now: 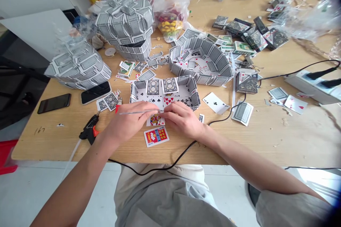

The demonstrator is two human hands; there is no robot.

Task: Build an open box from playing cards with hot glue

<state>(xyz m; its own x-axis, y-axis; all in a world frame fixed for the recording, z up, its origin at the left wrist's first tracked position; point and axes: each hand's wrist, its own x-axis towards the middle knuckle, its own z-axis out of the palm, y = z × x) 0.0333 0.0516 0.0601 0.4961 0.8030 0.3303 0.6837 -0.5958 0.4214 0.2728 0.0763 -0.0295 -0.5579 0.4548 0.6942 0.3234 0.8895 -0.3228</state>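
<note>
A low rectangular box made of playing cards [197,100] lies at the centre, with two patterned cards [153,87] standing over its far wall. At its near side my left hand [130,118] is closed around a thin, pale stick-like tool [140,112]. My right hand [183,118] meets it at the tool's tip, fingers pinched; whatever they hold is too small to make out. Below the fingers a face card [155,120] shows at the box's near edge. Closer to the table's front edge lies a red card [156,136].
A glue gun [90,127] rests at left beside two phones [54,103]. Large card-covered boxes [125,25] stand behind. A heart-shaped card tray [213,78] is beyond the box. A black cable [181,155] crosses the front; a power strip [311,87] sits right.
</note>
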